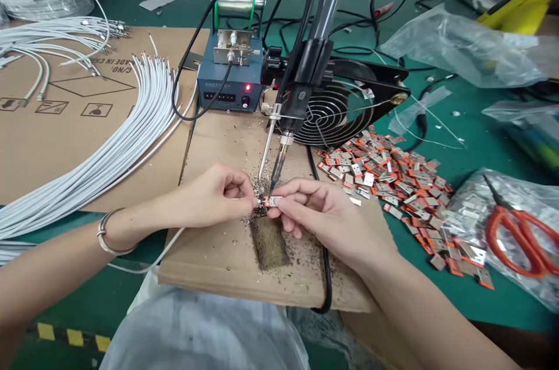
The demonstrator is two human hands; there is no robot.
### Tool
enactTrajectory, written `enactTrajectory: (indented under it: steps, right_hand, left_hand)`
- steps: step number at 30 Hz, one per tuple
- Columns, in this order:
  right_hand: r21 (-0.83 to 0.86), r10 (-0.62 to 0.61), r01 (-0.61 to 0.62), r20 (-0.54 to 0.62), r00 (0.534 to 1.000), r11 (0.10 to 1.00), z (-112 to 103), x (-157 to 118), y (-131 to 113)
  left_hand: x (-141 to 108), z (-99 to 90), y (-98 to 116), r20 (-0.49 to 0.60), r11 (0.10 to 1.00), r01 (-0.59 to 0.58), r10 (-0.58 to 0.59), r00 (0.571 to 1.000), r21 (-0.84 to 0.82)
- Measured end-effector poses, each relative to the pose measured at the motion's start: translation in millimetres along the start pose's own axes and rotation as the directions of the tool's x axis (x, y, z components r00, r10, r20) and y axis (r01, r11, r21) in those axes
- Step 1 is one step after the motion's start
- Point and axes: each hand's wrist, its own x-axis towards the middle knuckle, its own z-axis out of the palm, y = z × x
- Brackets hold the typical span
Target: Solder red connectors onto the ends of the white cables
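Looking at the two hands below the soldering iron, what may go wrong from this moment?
Burn: the right hand is very near the soldering iron; its tip may be hot, since the station's red light is lit.

Misalignment: the left hand pinches what seems a cable end at the small connector in the right; a tremor could shift either.

Snag: a white cable trails over the cardboard's edge and might catch.

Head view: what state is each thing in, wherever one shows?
Left hand: pinching cable end
Right hand: pinching small connector
Soldering iron: mounted, tip down
Blue box: red light lit
Solder spool: wound with wire
Fan: tilted, spinning unclear
White cables: bundled, ends fanned
Connector pile: loose, heaped
Scissors: lying on plastic bag
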Motion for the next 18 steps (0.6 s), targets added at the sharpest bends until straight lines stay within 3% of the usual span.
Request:
enactTrajectory:
  steps: [18]
  right_hand:
    - [0.084,0.022,-0.020,-0.021,1.000,0.996,1.5,1.1,-0.5]
  left_hand:
    - [0.2,-0.3,-0.1,-0.045,0.998,0.022,-0.019,0.999,0.062]
